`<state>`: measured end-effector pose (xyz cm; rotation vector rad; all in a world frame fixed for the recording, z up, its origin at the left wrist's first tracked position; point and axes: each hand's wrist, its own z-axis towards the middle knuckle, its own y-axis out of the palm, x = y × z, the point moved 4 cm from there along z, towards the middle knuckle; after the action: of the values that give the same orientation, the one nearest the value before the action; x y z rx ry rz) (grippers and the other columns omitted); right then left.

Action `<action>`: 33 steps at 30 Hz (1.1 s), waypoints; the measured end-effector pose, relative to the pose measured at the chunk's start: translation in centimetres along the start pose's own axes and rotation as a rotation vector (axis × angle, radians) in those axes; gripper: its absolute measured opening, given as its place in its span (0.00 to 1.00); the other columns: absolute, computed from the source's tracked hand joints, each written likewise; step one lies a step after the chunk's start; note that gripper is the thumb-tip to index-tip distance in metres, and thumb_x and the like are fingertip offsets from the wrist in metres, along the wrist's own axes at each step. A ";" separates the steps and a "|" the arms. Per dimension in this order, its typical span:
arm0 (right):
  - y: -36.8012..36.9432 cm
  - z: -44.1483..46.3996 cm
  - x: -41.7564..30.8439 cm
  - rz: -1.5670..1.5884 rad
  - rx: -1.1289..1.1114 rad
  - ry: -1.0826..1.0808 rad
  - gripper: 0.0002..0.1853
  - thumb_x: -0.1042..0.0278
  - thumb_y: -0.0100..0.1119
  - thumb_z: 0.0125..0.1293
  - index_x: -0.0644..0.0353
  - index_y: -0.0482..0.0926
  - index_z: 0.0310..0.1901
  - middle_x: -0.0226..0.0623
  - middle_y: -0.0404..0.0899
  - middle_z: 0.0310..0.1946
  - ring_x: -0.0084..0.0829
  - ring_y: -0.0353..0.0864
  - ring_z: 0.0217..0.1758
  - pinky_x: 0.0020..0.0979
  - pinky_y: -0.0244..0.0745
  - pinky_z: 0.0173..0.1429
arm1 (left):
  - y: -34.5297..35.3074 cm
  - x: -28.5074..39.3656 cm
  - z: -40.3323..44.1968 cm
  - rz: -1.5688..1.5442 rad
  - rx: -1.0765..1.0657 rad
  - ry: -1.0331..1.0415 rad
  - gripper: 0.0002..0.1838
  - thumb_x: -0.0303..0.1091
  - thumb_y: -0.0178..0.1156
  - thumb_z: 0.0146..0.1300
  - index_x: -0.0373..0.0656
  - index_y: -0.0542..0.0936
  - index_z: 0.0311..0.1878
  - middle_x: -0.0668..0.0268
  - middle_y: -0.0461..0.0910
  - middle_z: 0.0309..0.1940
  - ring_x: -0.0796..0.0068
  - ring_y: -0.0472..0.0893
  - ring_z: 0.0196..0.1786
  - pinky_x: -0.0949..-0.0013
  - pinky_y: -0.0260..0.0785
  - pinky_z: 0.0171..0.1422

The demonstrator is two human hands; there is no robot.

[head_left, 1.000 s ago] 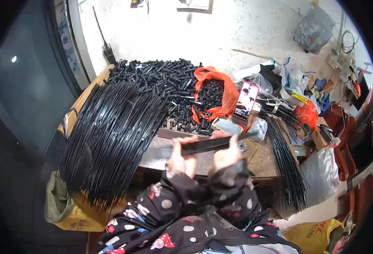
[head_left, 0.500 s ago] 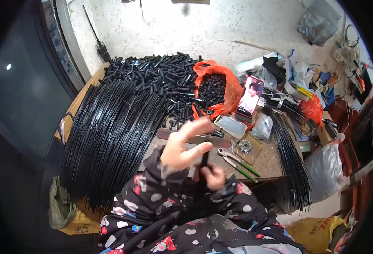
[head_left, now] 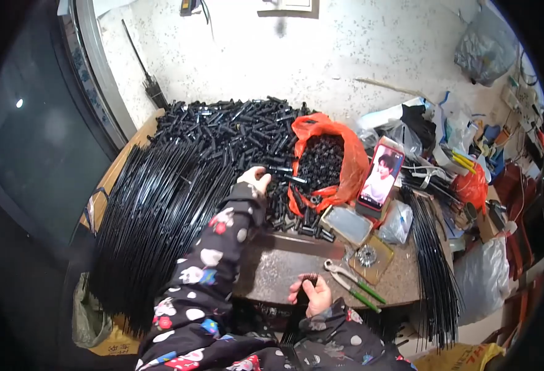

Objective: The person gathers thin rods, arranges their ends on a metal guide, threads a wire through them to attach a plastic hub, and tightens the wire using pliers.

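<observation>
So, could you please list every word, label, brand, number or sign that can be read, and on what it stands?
"HL", seemingly, on the right yellow bag, at the picture's edge.
Left yellow bag: marks too blurred to read.
Phone screen: marks too small to read.

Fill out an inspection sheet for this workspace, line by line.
Surface: speckled tabletop, visible at the front.
Job's things: black tubular parts heaped toward the back; long black rods overhanging the front edge at left.
Clutter: propped phone; green-handled pincers near the front edge.
Hands: left hand at the heap, grip unclear; right hand closed around thin dark rods.
Cables: dark cable high on the wall.
Surroundings: grey plastic bag hanging at upper right.
</observation>
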<state>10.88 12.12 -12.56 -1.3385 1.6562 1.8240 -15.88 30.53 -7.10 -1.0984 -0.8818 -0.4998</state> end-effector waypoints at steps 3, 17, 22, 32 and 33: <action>-0.3 0.2 -0.3 0.001 0.016 0.013 0.10 0.66 0.49 0.62 0.62 0.67 0.41 0.42 0.75 0.26 0.31 0.76 0.21 0.26 0.71 0.24 | 0.7 1.1 3.0 0.662 0.075 -0.167 0.19 0.39 0.53 0.52 0.51 0.72 0.50 0.58 0.70 0.45 0.60 0.69 0.51 0.60 0.61 0.54; 0.5 -0.3 -0.1 -0.093 0.067 -0.005 0.10 0.67 0.48 0.63 0.63 0.67 0.42 0.39 0.75 0.26 0.30 0.76 0.22 0.25 0.70 0.25 | -3.5 4.8 2.7 0.553 0.055 0.434 0.11 0.33 0.55 0.51 0.42 0.69 0.37 0.52 0.75 0.29 0.52 0.76 0.35 0.56 0.67 0.37; 1.7 -1.8 -0.3 -0.083 0.014 -0.043 0.10 0.67 0.48 0.63 0.62 0.67 0.42 0.39 0.75 0.26 0.29 0.76 0.22 0.24 0.70 0.24 | -3.3 5.2 -4.7 0.821 -0.557 0.258 0.18 0.45 0.61 0.43 0.44 0.79 0.35 0.55 0.78 0.30 0.57 0.78 0.36 0.63 0.70 0.41; -1.4 -2.5 1.1 0.051 0.157 -0.135 0.09 0.66 0.54 0.59 0.60 0.70 0.38 0.39 0.76 0.29 0.32 0.78 0.28 0.29 0.74 0.30 | -0.7 2.0 -8.2 0.827 -0.024 -0.065 0.17 0.35 0.54 0.53 0.42 0.71 0.47 0.57 0.71 0.42 0.57 0.74 0.47 0.56 0.67 0.49; -1.9 -2.8 0.7 0.018 0.201 -0.170 0.08 0.65 0.57 0.58 0.60 0.73 0.35 0.37 0.77 0.27 0.31 0.78 0.28 0.30 0.74 0.32 | -1.0 1.9 -8.3 0.743 -0.018 -0.002 0.15 0.36 0.53 0.55 0.43 0.69 0.46 0.56 0.74 0.37 0.57 0.75 0.42 0.58 0.68 0.46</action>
<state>13.06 9.86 -13.90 -1.0571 1.7131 1.6782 -12.54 22.69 -6.53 -1.3440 -0.4158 0.1117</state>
